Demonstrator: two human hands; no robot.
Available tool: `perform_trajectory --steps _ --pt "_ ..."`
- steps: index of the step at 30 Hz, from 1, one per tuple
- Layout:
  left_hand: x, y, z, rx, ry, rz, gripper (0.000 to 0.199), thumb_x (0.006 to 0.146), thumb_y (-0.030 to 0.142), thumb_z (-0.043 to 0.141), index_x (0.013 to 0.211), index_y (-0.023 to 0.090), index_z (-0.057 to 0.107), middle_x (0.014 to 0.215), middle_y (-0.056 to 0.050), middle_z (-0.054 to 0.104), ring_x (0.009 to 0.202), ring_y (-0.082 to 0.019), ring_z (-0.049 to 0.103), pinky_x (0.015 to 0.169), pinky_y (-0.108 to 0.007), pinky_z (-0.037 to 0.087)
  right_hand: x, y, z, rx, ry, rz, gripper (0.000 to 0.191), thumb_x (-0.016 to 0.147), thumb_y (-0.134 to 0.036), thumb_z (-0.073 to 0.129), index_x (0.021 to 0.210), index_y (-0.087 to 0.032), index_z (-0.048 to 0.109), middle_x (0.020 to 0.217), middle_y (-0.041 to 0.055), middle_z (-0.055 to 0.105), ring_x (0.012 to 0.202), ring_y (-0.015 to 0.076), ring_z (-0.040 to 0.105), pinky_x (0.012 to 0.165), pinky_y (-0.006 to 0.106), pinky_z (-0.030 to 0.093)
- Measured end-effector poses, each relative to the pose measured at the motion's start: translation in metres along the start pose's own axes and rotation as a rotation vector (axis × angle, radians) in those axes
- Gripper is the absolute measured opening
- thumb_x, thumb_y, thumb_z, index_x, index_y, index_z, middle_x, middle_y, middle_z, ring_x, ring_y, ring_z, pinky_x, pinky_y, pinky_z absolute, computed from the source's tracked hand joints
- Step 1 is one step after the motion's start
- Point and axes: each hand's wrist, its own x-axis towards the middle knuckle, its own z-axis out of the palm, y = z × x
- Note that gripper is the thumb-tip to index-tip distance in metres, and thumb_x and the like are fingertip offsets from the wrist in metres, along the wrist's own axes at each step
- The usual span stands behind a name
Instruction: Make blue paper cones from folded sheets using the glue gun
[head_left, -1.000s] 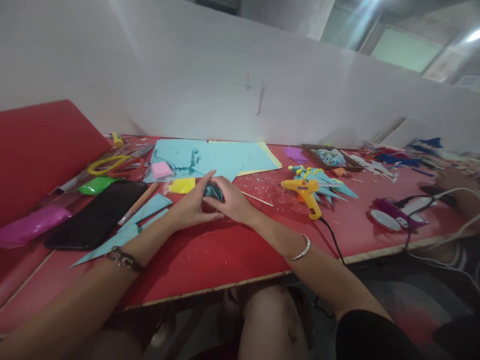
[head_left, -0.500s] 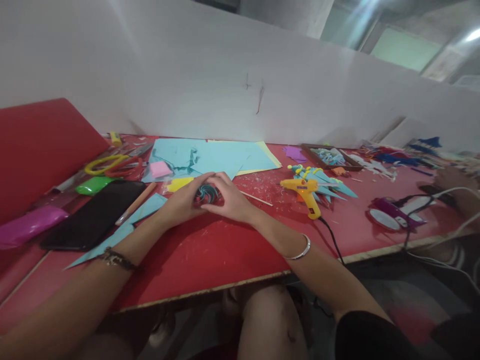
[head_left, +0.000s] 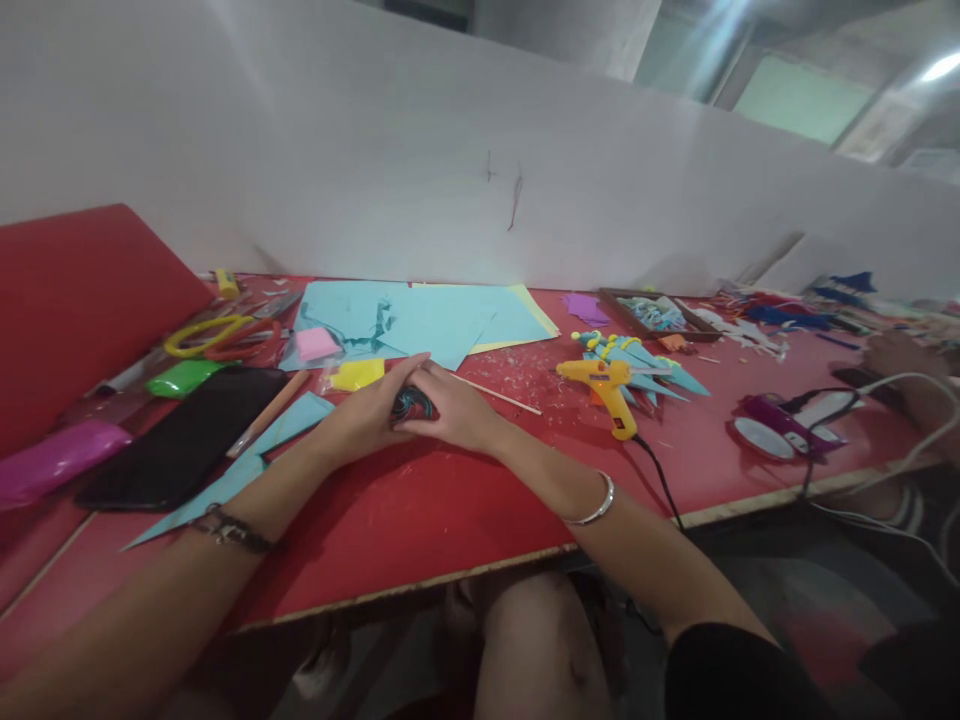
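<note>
My left hand (head_left: 367,408) and my right hand (head_left: 459,408) curve toward each other over the red table, their fingertips meeting. Between them is a small round, dark teal, spiral-patterned piece (head_left: 411,402), gripped from both sides and partly covered by the fingers. I cannot make out its exact kind. Just behind my left hand lies a yellow packet (head_left: 358,375). A thin wooden stick (head_left: 502,395) lies beyond my right hand. Light blue folded paper (head_left: 296,420) rests by my left forearm.
On the left are a black phone (head_left: 180,437), scissors (head_left: 251,340) and a magenta packet (head_left: 64,462). Blue sheets (head_left: 435,310) lie behind. A yellow glue gun (head_left: 611,390), its cord over the edge, sits by blue paper cones (head_left: 637,352). A co-worker's hand (head_left: 900,355) is far right.
My hands have drawn closer around the teal piece, and the opening between them is smaller. The view has shifted slightly.
</note>
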Motion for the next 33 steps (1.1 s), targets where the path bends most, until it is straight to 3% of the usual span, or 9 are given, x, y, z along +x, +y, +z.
perform_trajectory --steps 3,9,13,18,23,28,33 --pt "0.001 0.0 0.001 -0.015 0.016 0.016 0.077 0.069 0.027 0.057 0.136 0.017 0.02 0.123 -0.015 0.051 0.101 -0.023 0.057 0.08 -0.031 0.047 0.001 0.001 0.0 -0.003 0.033 -0.019 0.03 0.079 -0.033 0.052 0.104 -0.018 0.046 0.114 0.0087 0.046 0.106 0.0204 0.047 0.083 0.035 0.043" --pt "0.001 -0.004 0.001 0.103 0.035 0.013 0.073 0.072 0.028 0.055 0.135 0.018 0.02 0.112 -0.011 0.057 0.095 -0.022 0.059 0.078 -0.033 0.047 0.0 0.003 -0.002 -0.019 0.066 0.02 0.024 0.079 -0.036 0.049 0.096 -0.018 0.048 0.104 0.006 0.049 0.094 0.0175 0.051 0.076 0.03 0.043" --pt "0.001 -0.005 -0.003 0.17 0.002 0.102 0.065 0.077 0.034 0.051 0.134 0.02 0.022 0.126 -0.012 0.047 0.108 -0.022 0.052 0.085 -0.032 0.044 -0.001 0.007 -0.001 -0.008 0.101 0.067 0.023 0.079 -0.038 0.049 0.091 -0.019 0.048 0.099 0.0037 0.054 0.089 0.0158 0.052 0.073 0.028 0.041" --pt "0.0 -0.006 -0.007 0.224 -0.024 0.054 0.066 0.076 0.034 0.05 0.134 0.02 0.022 0.132 -0.011 0.04 0.114 -0.023 0.046 0.088 -0.033 0.042 -0.002 0.009 -0.001 -0.01 0.136 0.134 0.027 0.078 -0.035 0.049 0.101 -0.02 0.05 0.103 0.0034 0.056 0.093 0.0163 0.053 0.076 0.028 0.041" --pt "0.0 -0.003 -0.022 0.355 -0.015 -0.049 0.063 0.072 0.043 0.051 0.128 0.018 0.036 0.12 -0.01 0.052 0.106 -0.025 0.05 0.088 -0.036 0.039 -0.002 0.01 -0.003 -0.059 0.144 0.157 0.031 0.082 -0.034 0.044 0.109 -0.023 0.05 0.102 0.0028 0.056 0.09 0.0148 0.053 0.075 0.027 0.04" --pt "-0.004 -0.01 -0.042 0.395 0.114 -0.252 0.042 0.084 0.042 0.029 0.107 0.016 0.053 0.104 -0.008 0.06 0.097 -0.021 0.053 0.08 -0.029 0.039 -0.002 0.012 -0.005 -0.122 0.108 0.213 0.024 0.082 -0.034 0.042 0.096 -0.021 0.057 0.094 0.0028 0.054 0.083 0.0136 0.053 0.071 0.025 0.039" --pt "-0.011 -0.008 -0.057 0.538 0.13 -0.387 0.048 0.088 0.041 0.02 0.098 0.012 0.057 0.1 -0.011 0.059 0.096 -0.022 0.051 0.076 -0.029 0.038 -0.002 0.017 -0.006 -0.155 0.088 0.228 0.024 0.082 -0.037 0.043 0.091 -0.02 0.057 0.092 0.0029 0.053 0.081 0.0138 0.052 0.069 0.024 0.037"
